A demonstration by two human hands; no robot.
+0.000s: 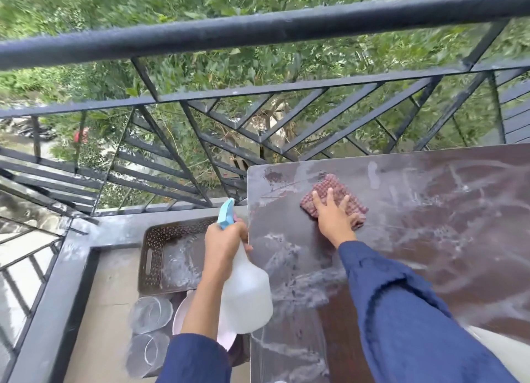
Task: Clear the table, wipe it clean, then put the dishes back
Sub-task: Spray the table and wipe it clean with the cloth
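The right grip [332, 213] lies flat, fingers spread, pressing a red checked cloth [344, 194] onto the dark surface [430, 239] near its far left corner, with streaky wet film all around. Just past the left edge, the left grip [223, 245] is clamped round the neck of a spray bottle [246, 293]. Below (between that edge and the railing [258, 29]) sits a brown perforated basket [149, 256]. Two glass bowls [150, 313] and a pale plate [177, 322] lie just outside it.

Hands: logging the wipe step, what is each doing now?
Left hand: grips white plastic spray bottle with blue nozzle.
Right hand: open, pressing reddish waffle-textured cloth.
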